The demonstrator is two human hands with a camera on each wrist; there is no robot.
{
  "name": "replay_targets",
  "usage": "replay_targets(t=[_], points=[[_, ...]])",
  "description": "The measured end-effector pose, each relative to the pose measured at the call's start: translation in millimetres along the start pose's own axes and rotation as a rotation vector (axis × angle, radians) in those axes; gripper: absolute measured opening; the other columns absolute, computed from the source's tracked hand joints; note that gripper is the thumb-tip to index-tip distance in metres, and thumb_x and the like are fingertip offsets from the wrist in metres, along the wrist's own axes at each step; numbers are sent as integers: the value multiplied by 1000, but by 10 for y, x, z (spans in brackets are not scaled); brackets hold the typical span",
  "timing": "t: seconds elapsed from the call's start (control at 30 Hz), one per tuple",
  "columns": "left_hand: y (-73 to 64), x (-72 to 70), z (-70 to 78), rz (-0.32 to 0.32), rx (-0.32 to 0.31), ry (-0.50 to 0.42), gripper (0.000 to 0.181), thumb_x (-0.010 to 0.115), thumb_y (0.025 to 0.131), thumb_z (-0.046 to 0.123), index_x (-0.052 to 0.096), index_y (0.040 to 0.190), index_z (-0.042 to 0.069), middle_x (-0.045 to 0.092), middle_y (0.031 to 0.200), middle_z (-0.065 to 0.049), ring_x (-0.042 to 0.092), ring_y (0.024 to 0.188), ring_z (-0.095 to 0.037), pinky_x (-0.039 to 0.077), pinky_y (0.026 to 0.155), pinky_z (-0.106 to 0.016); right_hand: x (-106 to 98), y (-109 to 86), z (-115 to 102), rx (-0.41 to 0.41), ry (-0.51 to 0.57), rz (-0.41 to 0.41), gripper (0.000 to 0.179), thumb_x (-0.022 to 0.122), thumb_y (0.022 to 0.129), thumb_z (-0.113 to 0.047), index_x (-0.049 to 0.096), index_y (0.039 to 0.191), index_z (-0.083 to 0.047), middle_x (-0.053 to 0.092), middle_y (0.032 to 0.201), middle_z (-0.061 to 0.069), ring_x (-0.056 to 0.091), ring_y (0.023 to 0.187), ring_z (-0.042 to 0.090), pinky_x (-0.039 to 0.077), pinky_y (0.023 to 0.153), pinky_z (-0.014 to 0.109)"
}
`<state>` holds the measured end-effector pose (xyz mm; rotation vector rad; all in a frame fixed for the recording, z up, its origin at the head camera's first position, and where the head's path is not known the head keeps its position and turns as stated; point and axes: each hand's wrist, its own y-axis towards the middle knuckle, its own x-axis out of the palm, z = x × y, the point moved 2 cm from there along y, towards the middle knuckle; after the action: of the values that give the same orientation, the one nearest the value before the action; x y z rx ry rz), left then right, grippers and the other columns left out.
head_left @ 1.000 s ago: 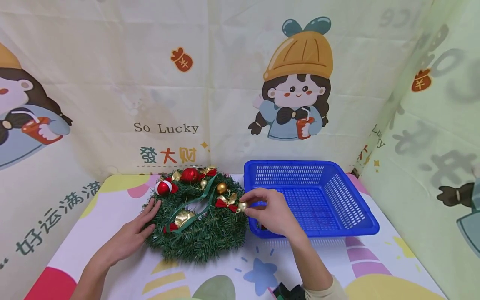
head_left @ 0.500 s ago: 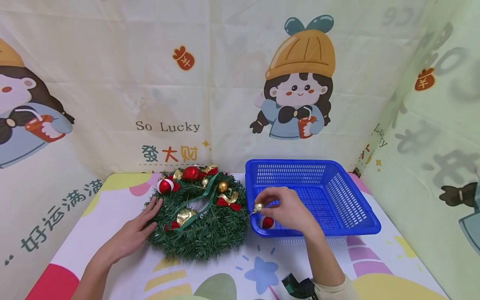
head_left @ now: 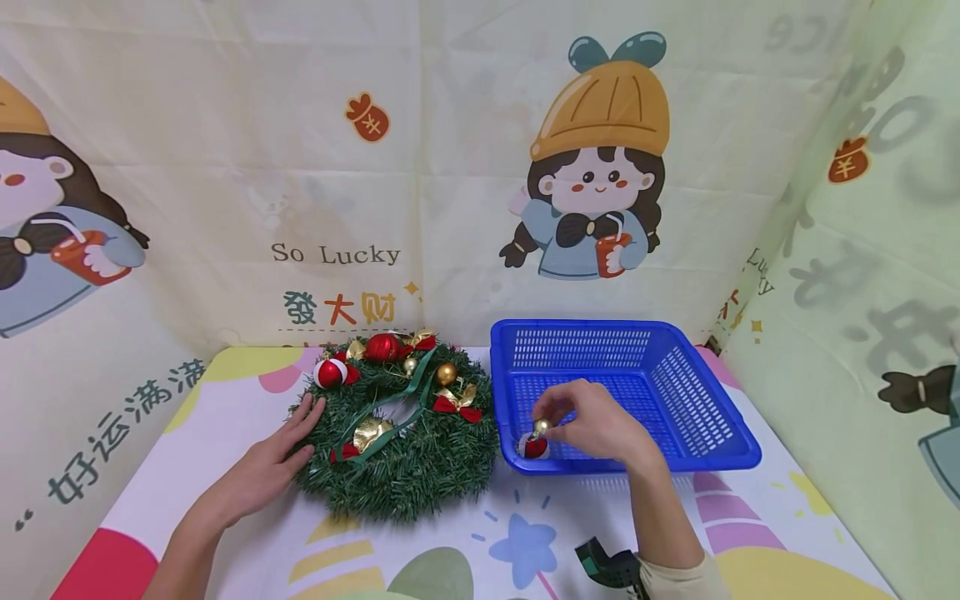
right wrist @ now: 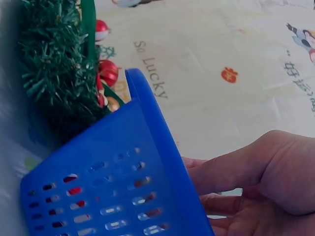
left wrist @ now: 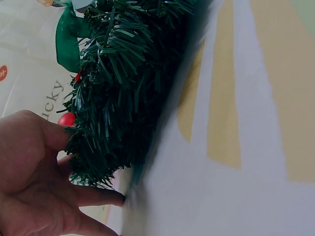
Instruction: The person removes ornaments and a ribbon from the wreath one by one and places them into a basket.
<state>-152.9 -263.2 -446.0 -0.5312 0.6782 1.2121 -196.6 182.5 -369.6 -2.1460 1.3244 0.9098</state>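
Note:
A green wreath (head_left: 405, 479) lies on the table, trimmed with red and gold baubles, bows and a green ribbon. My left hand (head_left: 262, 467) rests against its left side with fingers spread; in the left wrist view the thumb and fingers of the left hand (left wrist: 39, 182) touch the needles. My right hand (head_left: 596, 423) is inside the front left corner of a blue plastic basket (head_left: 705, 462), pinching a small gold bauble (head_left: 541, 427). Just below that lies a red and white bauble (head_left: 535, 448) in the basket. In the right wrist view the basket wall hides the fingertips.
The basket stands right beside the wreath. A printed cloth backdrop (head_left: 450, 208) rises behind the table (head_left: 450, 550). A black device (head_left: 607, 567) sits at my right wrist.
My right hand has moved from the wreath's right edge over the basket rim and down into the basket, carrying the gold bauble. The left hand has stayed on the wreath.

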Motion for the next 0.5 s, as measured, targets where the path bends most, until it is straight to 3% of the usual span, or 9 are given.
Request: replay_targets(t=[0.5], points=[[-3,2,2,6,11,-1,67,53,109,20,21,168,16,5,175,-18,14,154,-57,24,113,-77,-19,-37,139,94,-56,-75,18,80,83,5,72,88,-11,69,86,3,62,82,22,61,74,35]])
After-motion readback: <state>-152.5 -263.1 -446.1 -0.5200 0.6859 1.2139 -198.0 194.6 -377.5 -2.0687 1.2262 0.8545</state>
